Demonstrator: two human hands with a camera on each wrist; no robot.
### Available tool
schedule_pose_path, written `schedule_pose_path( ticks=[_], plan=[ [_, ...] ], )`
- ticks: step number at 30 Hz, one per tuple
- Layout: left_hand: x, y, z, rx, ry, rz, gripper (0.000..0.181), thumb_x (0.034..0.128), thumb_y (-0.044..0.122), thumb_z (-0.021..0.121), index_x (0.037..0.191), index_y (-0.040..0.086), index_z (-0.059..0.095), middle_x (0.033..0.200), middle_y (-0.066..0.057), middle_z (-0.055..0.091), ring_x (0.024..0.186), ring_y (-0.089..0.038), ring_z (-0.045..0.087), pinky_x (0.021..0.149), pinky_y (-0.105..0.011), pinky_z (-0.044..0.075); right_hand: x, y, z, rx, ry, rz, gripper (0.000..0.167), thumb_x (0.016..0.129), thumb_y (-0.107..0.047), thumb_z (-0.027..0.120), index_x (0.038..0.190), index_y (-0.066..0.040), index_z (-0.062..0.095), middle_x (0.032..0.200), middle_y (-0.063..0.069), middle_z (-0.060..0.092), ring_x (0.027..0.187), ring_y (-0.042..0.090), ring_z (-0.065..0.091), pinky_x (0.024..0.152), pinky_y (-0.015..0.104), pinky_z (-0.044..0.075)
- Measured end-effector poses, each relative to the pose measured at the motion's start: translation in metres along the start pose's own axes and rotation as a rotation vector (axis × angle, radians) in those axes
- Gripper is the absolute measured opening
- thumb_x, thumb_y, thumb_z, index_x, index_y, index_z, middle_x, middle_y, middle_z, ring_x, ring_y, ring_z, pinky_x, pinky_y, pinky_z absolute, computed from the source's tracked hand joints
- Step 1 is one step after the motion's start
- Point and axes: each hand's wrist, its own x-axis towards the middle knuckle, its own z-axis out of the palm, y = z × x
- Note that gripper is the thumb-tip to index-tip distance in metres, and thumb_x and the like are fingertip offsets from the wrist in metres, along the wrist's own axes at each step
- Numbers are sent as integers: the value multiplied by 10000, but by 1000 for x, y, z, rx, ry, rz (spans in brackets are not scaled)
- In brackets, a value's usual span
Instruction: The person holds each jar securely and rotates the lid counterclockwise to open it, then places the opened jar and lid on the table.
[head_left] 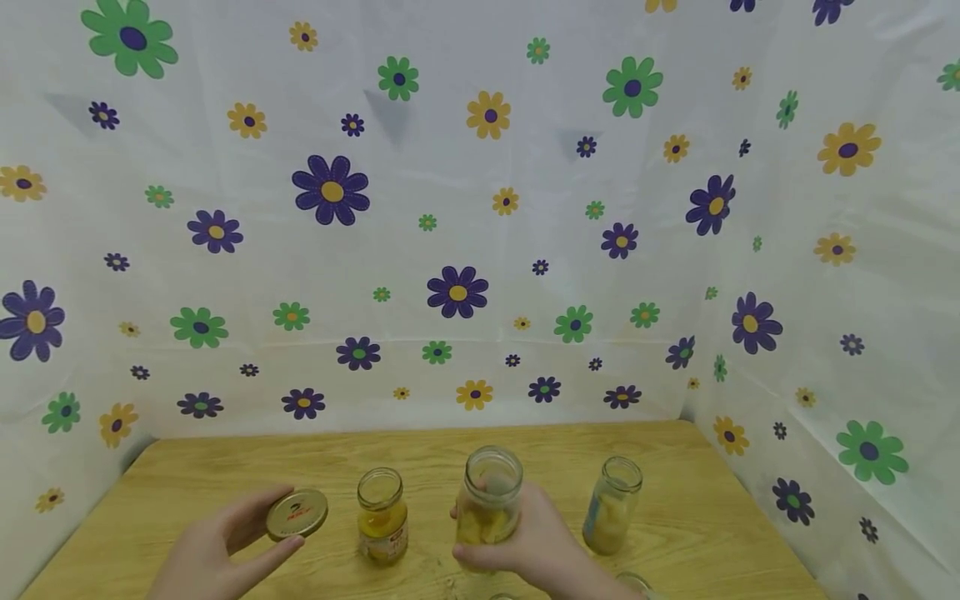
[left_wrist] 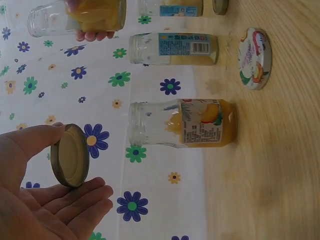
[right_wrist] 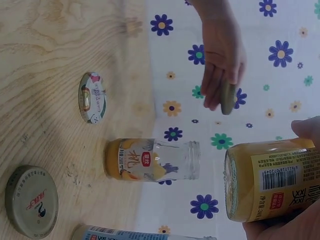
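Note:
My left hand [head_left: 213, 546] pinches a gold metal lid [head_left: 297, 513] by its rim, thumb on one side and fingers on the other. In the left wrist view the lid's hollow inside shows. With my right hand [head_left: 536, 537] I grip an uncapped glass jar [head_left: 491, 492] of yellow fruit, raised off the table. Its yellow label with a barcode [right_wrist: 278, 179] faces the right wrist camera. Between the hands an uncapped jar with a peach label [head_left: 384, 533] stands on the table, touched by neither hand.
Right of my right hand stands an uncapped jar with a blue label [head_left: 611, 512]. A white fruit-patterned lid [right_wrist: 92, 98] and another gold lid [right_wrist: 32, 202] lie on the wooden table [head_left: 300, 454]. A flower-printed sheet [head_left: 450, 167] hangs behind and at the sides.

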Motion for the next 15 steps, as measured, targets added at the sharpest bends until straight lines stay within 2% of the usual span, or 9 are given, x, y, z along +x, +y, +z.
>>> schedule_pose_path(
  ticks=[7, 13, 15],
  plan=[
    [6, -34, 2, 35, -72, -59, 772, 921, 314, 848, 1472, -119, 523, 1382, -304, 672, 1234, -441, 704, 960, -441, 631, 3, -6, 0, 25, 7, 3, 377, 816, -78, 855, 1153, 6, 708, 1129, 70, 759, 1064, 178, 698, 983, 338, 544],
    [7, -67, 6, 17, -146, -96, 822, 930, 283, 838, 1460, -214, 453, 1396, -366, 630, 1259, -488, 671, 994, -488, 608, 5, -8, 0, -2, 22, -3, 352, 810, -82, 863, 1133, -34, 729, 1136, 68, 763, 1061, 168, 696, 971, 314, 548],
    [8, -77, 5, 6, -195, -90, 830, 951, 271, 815, 1457, -250, 413, 1385, -395, 619, 1255, -517, 659, 995, -507, 601, 5, -9, 0, -9, 26, -8, 360, 807, -84, 864, 1136, -35, 727, 1143, 71, 763, 1066, 169, 693, 980, 324, 544]
  ],
)
